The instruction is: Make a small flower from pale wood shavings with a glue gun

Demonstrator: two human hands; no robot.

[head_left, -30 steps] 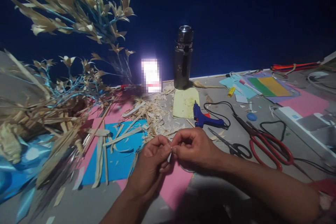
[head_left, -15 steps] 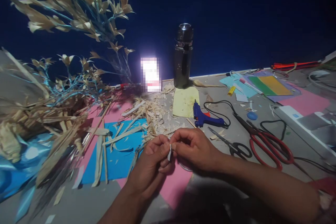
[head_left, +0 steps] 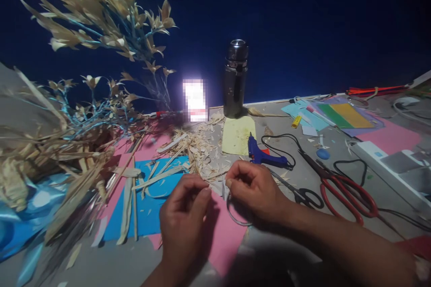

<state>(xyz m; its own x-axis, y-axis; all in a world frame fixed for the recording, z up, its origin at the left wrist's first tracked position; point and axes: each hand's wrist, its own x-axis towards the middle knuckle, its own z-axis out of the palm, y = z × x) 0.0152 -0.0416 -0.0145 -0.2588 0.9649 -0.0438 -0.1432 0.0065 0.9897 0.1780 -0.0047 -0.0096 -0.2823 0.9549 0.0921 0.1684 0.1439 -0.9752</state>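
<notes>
My right hand [head_left: 254, 188] is closed, with thumb and forefinger pinching a small whitish strip [head_left: 224, 189] that looks like tape or paper. Under that hand, the edge of a pale ring [head_left: 238, 221], perhaps a tape roll, shows over pink paper [head_left: 226, 244]; the hand hides the rest. To the left, my left hand [head_left: 185, 213] is half curled, thumb and forefinger a little apart, and I see nothing held in it. A blue glue gun [head_left: 266, 158] lies just beyond my right hand. Black-handled scissors [head_left: 308, 197] and big red-handled scissors [head_left: 350, 195] are right of it.
Dried plant pieces and shavings [head_left: 198, 143] litter the blue sheet [head_left: 151, 224] and the table. Pale flowers on blue stems [head_left: 131, 22] rise at left. A dark flask [head_left: 235, 85] stands behind a yellow sheet [head_left: 232, 139]. A white power strip [head_left: 390, 161] lies at right.
My hands have come apart: the left has drawn back to the left and loosened, while the right keeps the whitish strip. More of the pale ring shows. The view has shifted slightly.
</notes>
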